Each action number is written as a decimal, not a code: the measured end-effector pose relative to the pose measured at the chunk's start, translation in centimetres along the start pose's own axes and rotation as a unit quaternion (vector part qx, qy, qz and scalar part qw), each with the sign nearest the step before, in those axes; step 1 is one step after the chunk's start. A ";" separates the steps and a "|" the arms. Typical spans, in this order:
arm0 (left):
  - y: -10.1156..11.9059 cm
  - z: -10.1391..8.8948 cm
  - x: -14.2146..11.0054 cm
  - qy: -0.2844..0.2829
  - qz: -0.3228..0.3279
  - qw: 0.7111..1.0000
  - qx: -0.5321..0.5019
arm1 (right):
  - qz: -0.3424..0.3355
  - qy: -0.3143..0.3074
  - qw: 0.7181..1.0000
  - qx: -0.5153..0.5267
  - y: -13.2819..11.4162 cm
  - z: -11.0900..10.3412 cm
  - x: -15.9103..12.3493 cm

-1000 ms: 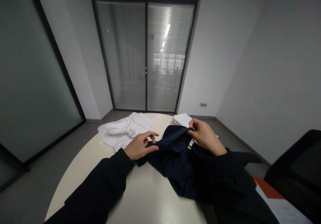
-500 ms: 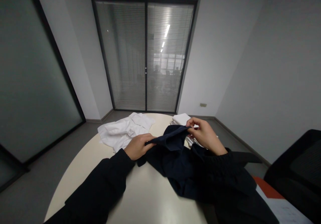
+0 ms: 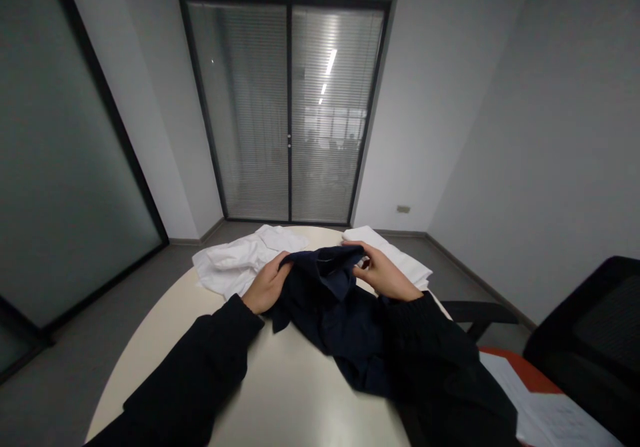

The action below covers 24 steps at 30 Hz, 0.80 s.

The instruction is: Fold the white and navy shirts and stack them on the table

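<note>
A dark navy garment (image 3: 345, 327) lies bunched on the round cream table (image 3: 290, 393), its upper part lifted between my hands. The raised part looks like a collar or opening; which one I cannot tell. My left hand (image 3: 267, 283) grips the left end of this edge, thumb on the near side. At the right end, my right hand (image 3: 385, 273) pinches the cloth between thumb and fingers. The garment's lower folds run right, partly hidden under my right sleeve.
A crumpled white garment (image 3: 225, 263) lies at the table's far left. Folded white cloth (image 3: 400, 257) sits at the far right behind my right hand. On the right stand a black chair (image 3: 590, 340) and papers (image 3: 550, 407) on an orange-red surface.
My right hand has moved left and slightly down, nearer my left hand, which shifted a little left and up. The stretched navy edge now sags open, and more of the folded white cloth shows.
</note>
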<state>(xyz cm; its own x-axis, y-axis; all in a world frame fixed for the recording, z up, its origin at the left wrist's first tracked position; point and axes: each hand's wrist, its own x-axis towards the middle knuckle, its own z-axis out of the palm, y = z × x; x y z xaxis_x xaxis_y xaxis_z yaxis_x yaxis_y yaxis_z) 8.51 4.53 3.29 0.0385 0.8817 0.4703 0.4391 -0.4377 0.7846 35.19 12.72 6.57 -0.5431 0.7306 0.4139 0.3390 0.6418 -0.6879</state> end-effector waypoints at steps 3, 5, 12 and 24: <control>0.2 0.2 0.0 -0.005 -0.032 0.998 -0.046 | -0.027 0.002 0.999 -0.023 0.3 0.7 0.2; 0.3 0.1 -0.1 -0.006 -0.070 0.996 -0.061 | -0.047 -0.018 0.998 0.021 0.3 1.1 0.2; 1.1 -1.7 -0.2 -0.208 -0.065 0.975 -0.048 | 0.010 0.047 0.984 0.172 0.0 0.8 0.1; -2.0 -6.4 -0.1 -0.137 -0.127 0.977 0.101 | 0.035 0.178 0.953 0.241 0.4 0.5 0.8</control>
<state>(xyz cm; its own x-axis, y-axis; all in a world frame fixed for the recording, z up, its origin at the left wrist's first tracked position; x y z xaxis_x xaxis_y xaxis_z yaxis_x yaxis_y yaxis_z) 1.89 4.19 4.29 0.1329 0.9834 0.1233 0.6336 -0.1800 0.7525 34.50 13.45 6.38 -0.2072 0.8557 0.4741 -0.0748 0.4693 -0.8798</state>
